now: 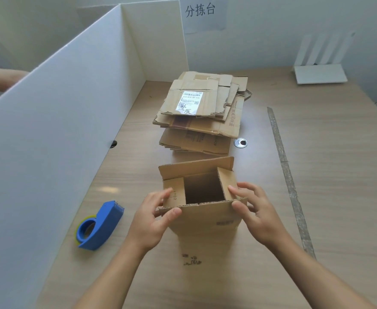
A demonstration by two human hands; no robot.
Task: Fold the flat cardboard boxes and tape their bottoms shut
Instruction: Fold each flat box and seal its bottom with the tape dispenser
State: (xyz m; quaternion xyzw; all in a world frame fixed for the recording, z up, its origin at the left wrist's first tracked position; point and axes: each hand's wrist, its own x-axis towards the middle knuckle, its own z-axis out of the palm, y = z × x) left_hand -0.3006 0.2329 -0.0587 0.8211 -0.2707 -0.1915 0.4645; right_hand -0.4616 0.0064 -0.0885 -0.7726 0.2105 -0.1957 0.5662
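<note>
Between your two hands, near the middle of the table (328, 175), the opened box (205, 217) stands upright with its upper flaps raised. Your left hand (154, 221) pinches the box's near left corner, thumb on the near flap and fingers curled over the left flap. Your right hand (256, 215) pinches the near right corner the same way.

The left flap reads "702" beside your fingertips. A dark printed mark on the near wall is too blurred to read.

Just behind the box lies the stack of flat boxes (205, 117). Its top sheet carries a white shipping label (189, 103) with barcodes and a handwritten 灰; the small print is unclear.

Left of the box the blue tape dispenser (100, 226) lies on its side, near the white partition (49, 141) that walls off that edge.

Right of the box you have broad open tabletop, crossed by a long strip of tape (287, 175).

Far behind the box, a paper sign (200, 11) on the wall reads 分拣台.
</note>
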